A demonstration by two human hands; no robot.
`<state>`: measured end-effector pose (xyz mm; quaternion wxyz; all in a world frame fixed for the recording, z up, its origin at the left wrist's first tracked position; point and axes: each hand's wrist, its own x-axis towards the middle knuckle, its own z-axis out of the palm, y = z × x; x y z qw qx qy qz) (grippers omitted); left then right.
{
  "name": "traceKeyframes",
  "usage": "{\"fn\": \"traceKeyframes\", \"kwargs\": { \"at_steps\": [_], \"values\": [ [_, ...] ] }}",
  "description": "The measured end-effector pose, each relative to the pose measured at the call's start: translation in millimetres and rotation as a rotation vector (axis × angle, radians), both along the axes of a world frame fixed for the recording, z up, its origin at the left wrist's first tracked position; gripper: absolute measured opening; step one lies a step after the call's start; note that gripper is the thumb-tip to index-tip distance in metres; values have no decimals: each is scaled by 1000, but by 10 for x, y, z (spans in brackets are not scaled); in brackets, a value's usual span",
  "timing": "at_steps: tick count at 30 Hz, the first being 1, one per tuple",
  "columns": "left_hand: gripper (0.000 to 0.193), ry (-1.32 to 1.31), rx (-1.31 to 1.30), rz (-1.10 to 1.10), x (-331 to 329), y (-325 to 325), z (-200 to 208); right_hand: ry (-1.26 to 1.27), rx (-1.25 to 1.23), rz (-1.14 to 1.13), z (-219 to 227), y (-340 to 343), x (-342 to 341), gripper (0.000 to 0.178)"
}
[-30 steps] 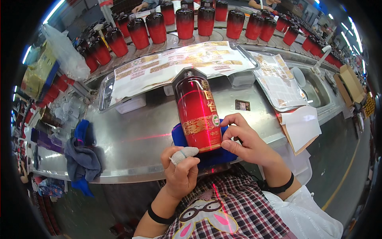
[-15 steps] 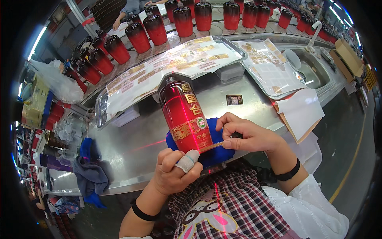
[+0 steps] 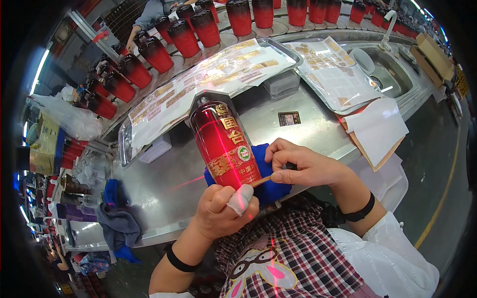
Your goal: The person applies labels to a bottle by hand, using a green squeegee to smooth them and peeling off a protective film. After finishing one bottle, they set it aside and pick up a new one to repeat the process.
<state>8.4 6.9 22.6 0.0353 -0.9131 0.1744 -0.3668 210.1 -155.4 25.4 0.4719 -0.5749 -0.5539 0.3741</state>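
at red bottle (image 3: 221, 141), left hand (image 3: 218, 211) hiding corner, grip unclear, right hand (image 3: 305, 166) pinching strip (image 3: 262, 181)

Bottle (image 3: 213, 141), just ahead of the left hand (image 3: 218, 211): smooth, high gloss, glass-like, with shiny metallic-gold decoration. Finger wrap (image 3: 241, 199) on that hand: white, matt, fabric-like. Blue cloth (image 3: 276, 192) below the right hand (image 3: 305, 166): matt, soft-looking. Desk (image 3: 169, 208) around both hands: smooth metal, throwing back the light at me. Ahead of the hands, tray (image 3: 124, 144): polished metal; sheets (image 3: 198, 82) on it: paper-like, with glossy gold foil-like patches. Left of the hands, grey towel (image 3: 119, 223): matt, rough cloth. Right of them, white sheet (image 3: 380, 126): matt paper.
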Motion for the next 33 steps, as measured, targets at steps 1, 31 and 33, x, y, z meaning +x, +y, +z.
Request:
{"fn": "traceKeyframes", "kwargs": {
  "at_steps": [1, 31, 33],
  "values": [
    [21, 2, -29, -14, -14, 20, -29, -1, -2, 0, -4, -1, 3, 27],
    [24, 10, -95, 12, 8, -58, -18, -37, -15, -3, -93, 34, 53, 29],
    [25, 54, -48, -19, 39, -58, 19, -35, -18, -1, -80, 31, 55, 29]
  ]
}}
